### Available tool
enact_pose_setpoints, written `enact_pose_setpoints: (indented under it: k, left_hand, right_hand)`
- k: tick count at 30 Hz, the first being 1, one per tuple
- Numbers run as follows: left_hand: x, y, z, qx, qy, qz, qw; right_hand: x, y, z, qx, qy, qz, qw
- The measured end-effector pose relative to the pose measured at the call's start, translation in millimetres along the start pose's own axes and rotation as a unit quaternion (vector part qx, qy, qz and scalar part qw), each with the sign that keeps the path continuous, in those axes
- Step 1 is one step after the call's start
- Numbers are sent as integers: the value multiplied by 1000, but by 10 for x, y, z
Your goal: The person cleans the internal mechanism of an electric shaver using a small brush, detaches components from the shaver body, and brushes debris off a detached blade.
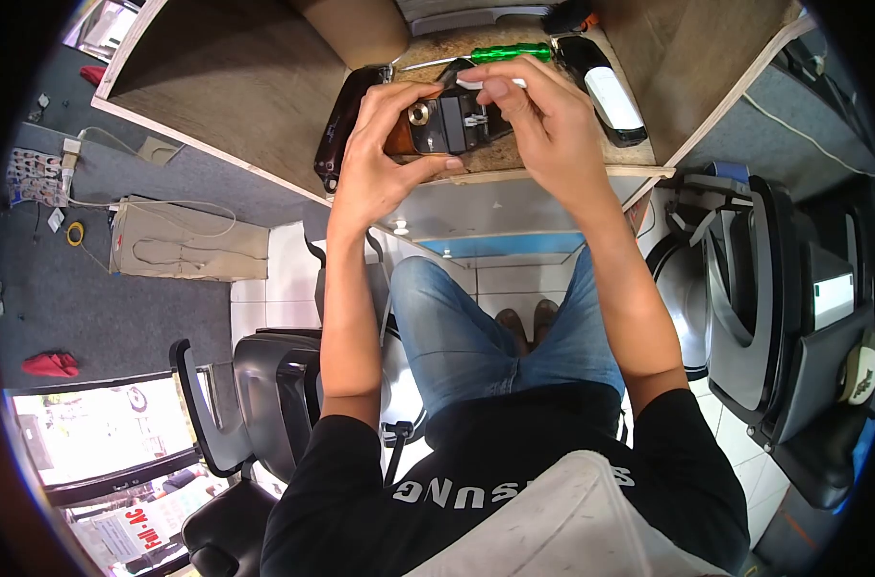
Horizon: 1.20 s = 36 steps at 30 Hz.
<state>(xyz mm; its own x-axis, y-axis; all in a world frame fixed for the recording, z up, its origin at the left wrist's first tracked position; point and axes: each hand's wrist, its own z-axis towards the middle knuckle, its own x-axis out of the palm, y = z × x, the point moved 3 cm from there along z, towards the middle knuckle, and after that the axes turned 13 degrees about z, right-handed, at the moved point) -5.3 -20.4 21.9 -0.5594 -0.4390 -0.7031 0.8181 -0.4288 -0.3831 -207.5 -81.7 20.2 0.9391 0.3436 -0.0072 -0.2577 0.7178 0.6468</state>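
Observation:
My left hand point(375, 159) is wrapped round the left side of a black and orange-brown device point(451, 127), with its thumb along the near edge. A gold-coloured ring and a small metal part show on the device's upper face. Over its right end, my right hand point(558, 120) pinches a small white stick-like piece point(503, 84) between thumb and forefinger. The tip of that piece and the far side of the device are partly hidden by my fingers. Just beyond my hands lies a screwdriver point(511, 52) with a green handle.
A dark clipper-like device point(346, 130) lies left on the wooden shelf, and a black-and-white one point(611, 96) right. A pale comb point(476, 19) and a dark brush point(567, 16) are at the back. Wooden side walls point(712, 77) flank the shelf; black chairs point(279, 394) stand around me.

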Motion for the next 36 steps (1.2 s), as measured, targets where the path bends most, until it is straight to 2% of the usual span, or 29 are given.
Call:
enact_pose_setpoints:
  k: [3, 6, 9, 12, 15, 18, 21, 24, 27, 30, 36]
  left_hand:
    - [19, 15, -9, 3, -2, 2, 1000]
    - [24, 18, -4, 7, 0, 12, 1000]
    - [26, 24, -12, 7, -5, 5, 1000]
    - [27, 14, -10, 6, 3, 15, 1000]
    - [14, 7, -9, 4, 12, 32, 999]
    - [15, 7, -13, 2, 11, 31, 999]
    - [19, 0, -14, 1, 9, 25, 1000]
    - [31, 22, -6, 15, -8, 13, 1000]
    - [23, 5, -10, 17, -2, 21, 1000]
    - [8, 1, -7, 14, 10, 38, 999]
    - [7, -4, -6, 10, 16, 39, 999]
  right_hand:
    - [27, -62, -40, 50, 33, 44, 997]
    - [3, 2, 3, 81, -4, -8, 997]
    - [10, -21, -14, 54, 28, 41, 997]
    - [7, -3, -11, 34, 32, -56, 997]
    - [-3, -74, -5, 105, -6, -26, 994]
    - [56, -69, -41, 34, 12, -25, 999]
    - [8, -96, 4, 77, -9, -102, 992]
    - [15, -45, 2, 104, -6, -4, 995]
    - [4, -114, -6, 117, -4, -81, 990]
    - [-10, -63, 29, 143, -20, -38, 989]
    - [-16, -81, 38, 186, -30, -61, 980]
